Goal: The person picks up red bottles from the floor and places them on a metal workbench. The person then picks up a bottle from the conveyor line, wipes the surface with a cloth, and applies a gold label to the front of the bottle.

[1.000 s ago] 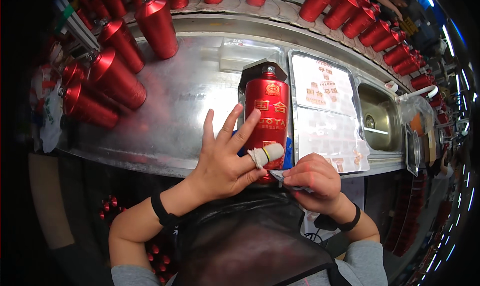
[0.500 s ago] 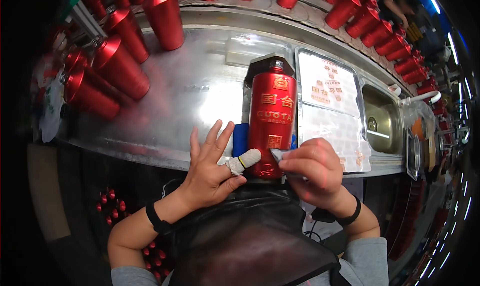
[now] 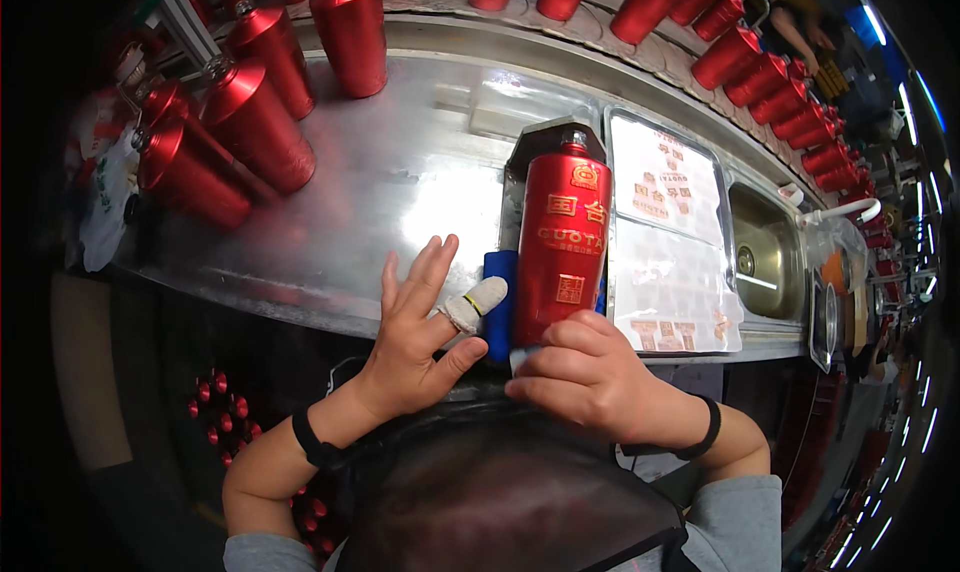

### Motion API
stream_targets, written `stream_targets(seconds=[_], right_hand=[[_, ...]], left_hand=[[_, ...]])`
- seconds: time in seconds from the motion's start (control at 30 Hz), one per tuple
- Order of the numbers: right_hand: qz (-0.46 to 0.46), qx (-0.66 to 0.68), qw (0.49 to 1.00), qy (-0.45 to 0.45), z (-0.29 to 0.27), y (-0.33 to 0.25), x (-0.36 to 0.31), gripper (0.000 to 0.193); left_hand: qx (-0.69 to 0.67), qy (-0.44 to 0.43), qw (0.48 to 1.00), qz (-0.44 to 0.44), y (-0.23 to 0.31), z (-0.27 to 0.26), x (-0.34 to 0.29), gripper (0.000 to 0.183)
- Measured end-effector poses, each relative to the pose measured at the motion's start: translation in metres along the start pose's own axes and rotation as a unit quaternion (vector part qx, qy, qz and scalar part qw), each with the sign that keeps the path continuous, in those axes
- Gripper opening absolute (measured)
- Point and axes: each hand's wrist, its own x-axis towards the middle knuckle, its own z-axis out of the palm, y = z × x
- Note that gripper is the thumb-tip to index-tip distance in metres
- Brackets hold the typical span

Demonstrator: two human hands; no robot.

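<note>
A red bottle (image 3: 558, 212) with gold markings lies on its back, neck away from me, between blue pads (image 3: 501, 302) on a dark holder (image 3: 527, 149). Over its near end my right hand (image 3: 585, 377) is closed, pinching a small, thin, pale grey piece (image 3: 520, 358) whose kind I cannot make out. To the left of the bottle, my left hand (image 3: 415, 337) has its fingers spread and holds nothing. A pale cloth finger cover (image 3: 480, 302) with a yellow band wraps its index finger, whose tip is close to the blue pad.
Right of the bottle lies a tray (image 3: 722, 272) with white decal sheets (image 3: 665, 262). Beyond it is a metal sink (image 3: 757, 247) with a white faucet (image 3: 850, 209). Several red bottles (image 3: 255, 127) stand at the left, others line the back ledge. A co-worker's arm (image 3: 795, 37) shows at the far right.
My right hand has moved from the bottle's lower right side, left and toward me, across its near end with the grey piece. My left index finger has drawn away from the bottle.
</note>
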Motion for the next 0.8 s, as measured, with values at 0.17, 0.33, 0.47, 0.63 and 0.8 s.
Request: stream_targets(seconds=[0.17,0.33,0.47,0.63,0.8], right_hand=[[0.075,0.001,0.992,0.101,-0.011,0.014,-0.012,0.031],[0.142,0.078,0.971,0.178,-0.013,0.016,-0.032,0.032],[0.166,0.132,0.964,0.16,-0.016,0.014,-0.047,0.027],[0.475,0.287,0.787,0.269,0.001,0.023,-0.063,0.021],[0.451,0.266,0.806,0.275,0.003,0.023,-0.078,0.022]], left_hand=[[-0.017,-0.013,1.0,0.002,0.004,0.004,0.002,0.05],[-0.018,-0.037,0.998,0.036,0.011,0.008,0.012,0.05],[0.009,-0.068,0.996,0.058,0.013,0.013,0.016,0.051],[0.028,-0.069,0.996,0.05,0.013,0.018,0.018,0.055],[0.039,-0.022,0.998,0.031,0.027,0.016,0.042,0.043]])
